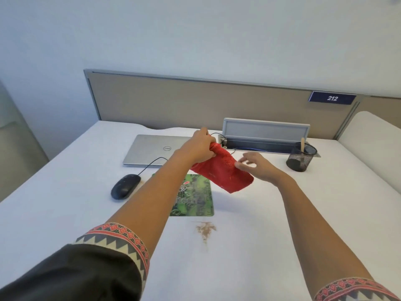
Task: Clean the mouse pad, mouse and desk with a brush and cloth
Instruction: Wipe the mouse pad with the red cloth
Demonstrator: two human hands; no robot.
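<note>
While the cloth [223, 170] is held up above the mouse pad [195, 196], it is being readied for wiping.

The cloth is bunched tight in the left hand [199, 148] at its far end, and its near edge is pinched lightly by the right hand [256, 165], the other fingers spread loose. It looks soft, light and floppy, so it is best gathered into a wad in one palm. The mouse [125, 186] lies on the desk [303, 213] left of the pad; brown crumbs [205, 230] are scattered just in front of it. A wooden handle, perhaps the brush [303, 144], is seen in the mesh cup [300, 158].
</note>
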